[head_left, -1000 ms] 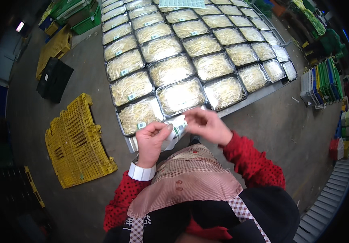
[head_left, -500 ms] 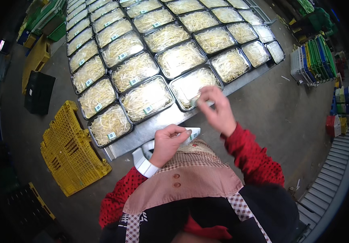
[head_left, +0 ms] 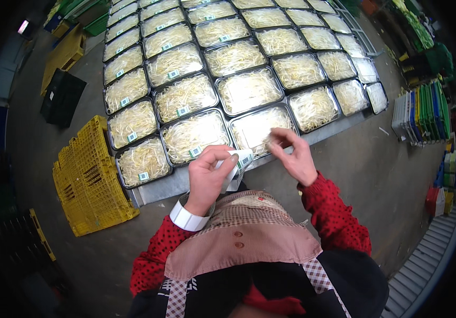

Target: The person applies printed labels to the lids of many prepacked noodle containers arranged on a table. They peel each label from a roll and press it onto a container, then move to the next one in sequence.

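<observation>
My left hand (head_left: 209, 177) pinches the free end of a strip of labels (head_left: 244, 159), white with green-and-blue printing. The white label roll (head_left: 187, 217) hangs round my left wrist. My right hand (head_left: 295, 159) is over the near edge of a black tray of bean sprouts (head_left: 251, 130) under clear film. Its fingers are bent, with a gap to the thumb; the fingertips are slightly blurred and nothing shows clearly in them. Left of that tray, another bean sprout tray (head_left: 193, 132) bears a small label (head_left: 195, 152) at its near edge.
Rows of bean sprout trays cover the metal table (head_left: 159, 192). A yellow plastic pallet (head_left: 87, 180) leans at the left, with a black crate (head_left: 63, 98) beyond it. Coloured crates (head_left: 424, 114) are stacked at the right, above a roller conveyor (head_left: 424, 265).
My right hand has drawn back slightly from the tray, toward me. My left hand and the label strip have risen toward the table edge. The whole view has shifted a little.
</observation>
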A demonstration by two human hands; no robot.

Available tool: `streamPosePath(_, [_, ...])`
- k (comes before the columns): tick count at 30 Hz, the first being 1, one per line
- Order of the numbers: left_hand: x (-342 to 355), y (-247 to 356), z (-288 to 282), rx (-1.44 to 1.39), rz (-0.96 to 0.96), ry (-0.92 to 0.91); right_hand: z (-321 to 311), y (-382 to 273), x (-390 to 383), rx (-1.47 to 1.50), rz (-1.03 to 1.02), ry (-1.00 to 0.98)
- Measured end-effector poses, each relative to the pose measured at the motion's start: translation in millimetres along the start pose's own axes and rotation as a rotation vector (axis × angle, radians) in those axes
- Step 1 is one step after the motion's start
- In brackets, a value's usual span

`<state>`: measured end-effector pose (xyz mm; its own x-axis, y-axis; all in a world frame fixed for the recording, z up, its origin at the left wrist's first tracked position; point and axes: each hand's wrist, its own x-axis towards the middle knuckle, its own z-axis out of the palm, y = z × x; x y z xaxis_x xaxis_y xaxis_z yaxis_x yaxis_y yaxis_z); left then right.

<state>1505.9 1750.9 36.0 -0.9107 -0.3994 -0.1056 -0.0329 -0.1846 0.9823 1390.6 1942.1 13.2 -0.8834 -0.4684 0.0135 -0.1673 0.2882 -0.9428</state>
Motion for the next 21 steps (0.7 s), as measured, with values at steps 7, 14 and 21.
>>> streamPosePath(7, [8,11,14,0.204,0.218,-0.083,14,-60,-2,0.232,0.075,-0.206])
streamPosePath(14, [3,-10,19,0.058,-0.035,0.051,18,-51,23,-0.006,-0.307,-0.082])
streamPosePath(21, [10,-7,24,-0.008,-0.057,0.071,0,45,130,-0.423,-0.336,0.001])
